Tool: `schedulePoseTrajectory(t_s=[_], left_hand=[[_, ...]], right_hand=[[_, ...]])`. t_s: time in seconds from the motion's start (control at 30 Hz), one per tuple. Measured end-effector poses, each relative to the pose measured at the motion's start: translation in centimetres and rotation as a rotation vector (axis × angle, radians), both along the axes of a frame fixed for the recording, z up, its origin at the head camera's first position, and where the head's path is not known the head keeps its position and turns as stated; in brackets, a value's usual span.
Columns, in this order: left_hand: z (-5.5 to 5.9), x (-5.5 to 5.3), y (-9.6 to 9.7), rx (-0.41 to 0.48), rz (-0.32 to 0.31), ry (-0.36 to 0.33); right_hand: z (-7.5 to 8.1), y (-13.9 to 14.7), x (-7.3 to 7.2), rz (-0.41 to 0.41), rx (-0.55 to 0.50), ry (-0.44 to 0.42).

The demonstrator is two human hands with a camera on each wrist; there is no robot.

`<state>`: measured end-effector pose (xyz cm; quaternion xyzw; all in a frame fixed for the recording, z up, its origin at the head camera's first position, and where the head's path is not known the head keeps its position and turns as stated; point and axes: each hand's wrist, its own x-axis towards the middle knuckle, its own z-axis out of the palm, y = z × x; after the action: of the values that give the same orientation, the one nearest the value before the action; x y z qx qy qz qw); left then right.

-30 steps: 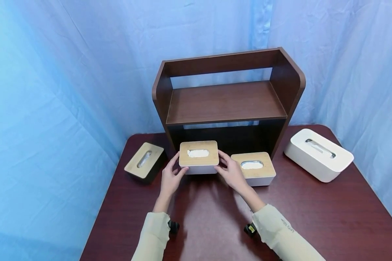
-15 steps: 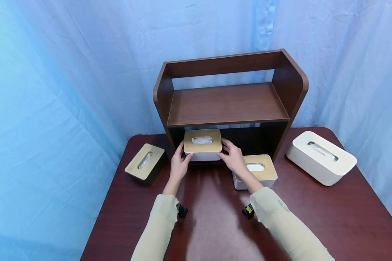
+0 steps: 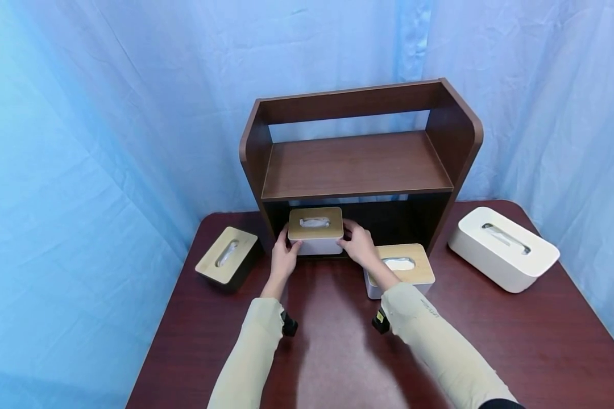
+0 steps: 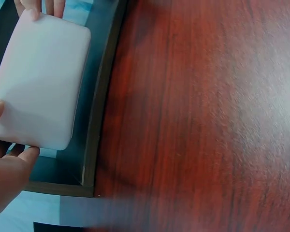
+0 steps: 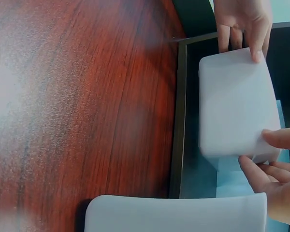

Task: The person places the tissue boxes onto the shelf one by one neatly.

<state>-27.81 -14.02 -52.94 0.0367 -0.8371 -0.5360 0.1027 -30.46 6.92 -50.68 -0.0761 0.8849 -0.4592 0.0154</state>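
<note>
Head view shows a person's two hands with a white box with rounded corners and a light wood lid (image 3: 315, 232) between them, at the front of the low space of a dark brown wooden shelf (image 3: 358, 162), near its left side. The left hand (image 3: 283, 260) pinches one end of the box, with the thumb on the white front and the fingers at the side. The right hand (image 3: 359, 244) pinches the other end the same way. I cannot tell if the bottom of the box touches the shelf or hangs just over it. The step in hand looks like putting the box into that low space. I think the next move calls for holding the box flat, sliding it back without a bump, and then letting go with both hands at once. Another white box with a wood lid (image 3: 417, 268) sits on the dark red wooden table (image 3: 327, 363), partly hidden by the right arm, so that arm should pull back with care. A black box with a light wood lid (image 3: 230, 255) sits to the left, and a long white box with round ends (image 3: 501, 255) sits to the right.
</note>
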Motion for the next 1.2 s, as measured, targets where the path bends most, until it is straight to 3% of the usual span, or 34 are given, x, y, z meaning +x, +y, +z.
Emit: schedulePoseTrajectory(t_s=[0.37,0.63,0.9,1.2], left_hand=[[-1.6,0.8,-0.5,0.019,0.048,-0.04],[-1.3,1.1,-0.1,-0.013,0.056,-0.034],[-1.1,2.0,0.2,-0.076,0.043,0.052],[-0.8,3.7,0.3,-0.048,0.011,0.141]], right_hand=[[-0.3,-1.6,0.7,-0.031,0.172,-0.045],[-0.1,-1.7,0.8,-0.041,0.252,-0.028],[1.2,-0.3,1.7,-0.019,0.142,-0.001],[2.6,3.1,3.0,-0.005,0.034,0.058]])
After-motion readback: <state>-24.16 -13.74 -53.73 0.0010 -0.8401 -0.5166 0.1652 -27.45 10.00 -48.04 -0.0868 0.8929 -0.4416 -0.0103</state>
